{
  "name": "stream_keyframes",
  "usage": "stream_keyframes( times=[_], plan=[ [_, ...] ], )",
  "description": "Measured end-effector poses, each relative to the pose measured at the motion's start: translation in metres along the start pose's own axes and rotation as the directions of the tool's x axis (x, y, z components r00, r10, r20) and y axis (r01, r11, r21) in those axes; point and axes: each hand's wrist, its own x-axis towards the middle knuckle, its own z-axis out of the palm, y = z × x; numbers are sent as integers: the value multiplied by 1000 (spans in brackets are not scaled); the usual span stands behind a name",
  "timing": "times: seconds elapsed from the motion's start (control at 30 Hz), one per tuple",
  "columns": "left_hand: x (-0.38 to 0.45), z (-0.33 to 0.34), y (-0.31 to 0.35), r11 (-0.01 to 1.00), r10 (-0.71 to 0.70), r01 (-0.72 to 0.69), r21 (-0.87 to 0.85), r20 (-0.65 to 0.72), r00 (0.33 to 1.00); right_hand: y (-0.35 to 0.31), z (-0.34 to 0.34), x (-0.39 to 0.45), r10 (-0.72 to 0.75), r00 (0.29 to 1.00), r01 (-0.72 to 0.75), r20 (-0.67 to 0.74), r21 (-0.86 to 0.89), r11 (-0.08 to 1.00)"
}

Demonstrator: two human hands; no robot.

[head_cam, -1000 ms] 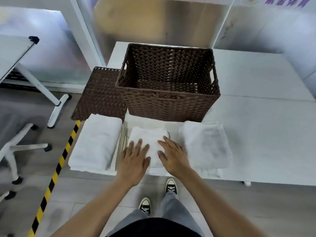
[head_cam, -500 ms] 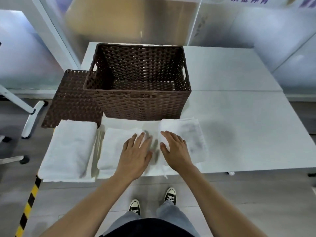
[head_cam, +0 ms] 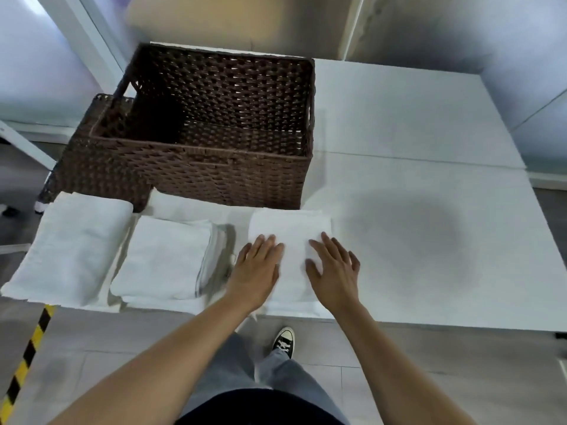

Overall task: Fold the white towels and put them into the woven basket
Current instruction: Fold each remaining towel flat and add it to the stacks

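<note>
Three folded white towels lie in a row along the near edge of the white table (head_cam: pixel 429 185). My left hand (head_cam: pixel 257 271) and my right hand (head_cam: pixel 334 268) rest flat, fingers spread, on the right towel (head_cam: pixel 291 228). To its left sits the middle towel (head_cam: pixel 165 259), and the left towel (head_cam: pixel 73 243) hangs partly over the table's corner. Just behind the towels stands the dark brown woven basket (head_cam: pixel 214 179), with nothing inside.
The basket's woven lid (head_cam: pixel 89 167) lies at its left. A yellow-black tape line (head_cam: pixel 27 357) runs on the floor at lower left. A white frame leg (head_cam: pixel 21 142) stands left of the table. My shoe (head_cam: pixel 283 340) is under the table edge.
Both hands have shifted from the middle towel rightwards onto the right towel. The view has turned right and come closer to the table.
</note>
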Motion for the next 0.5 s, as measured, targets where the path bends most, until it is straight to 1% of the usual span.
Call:
stream_keyframes(
  times=[0.1, 0.17, 0.2, 0.27, 0.33, 0.4, 0.43, 0.5],
  plan=[
    [3, 15, -2, 999, -39, 39, -14, -1, 999, 11, 7, -1, 21, 993, -27, 120, 47, 999],
    [6, 21, -1, 997, -74, 74, 1, -17, 997, 12, 7, 4, 70, 975, -87, 210, 75, 993],
    [8, 23, 0, 995, -99, 99, 6, -19, 995, 11, 6, 7, 99, 961, -128, 256, 99, 987],
    [12, 26, 2, 981, -191, 191, -36, -3, 981, 9, 3, 13, 131, 933, -188, 335, 143, 972],
    [13, 27, 6, 952, -290, 288, -105, -2, 957, 9, 2, 17, 138, 921, -215, 363, 180, 960],
    [11, 29, 8, 909, -355, 355, -216, 40, 934, 9, 3, 17, 133, 918, -235, 374, 240, 942],
    [11, 31, 7, 883, -361, 368, -292, 79, 929, 9, 4, 17, 126, 921, -235, 370, 268, 934],
    [13, 32, 2, 821, -322, 347, -452, 135, 937, 9, 7, 19, 116, 930, -233, 349, 315, 920]
  ],
)
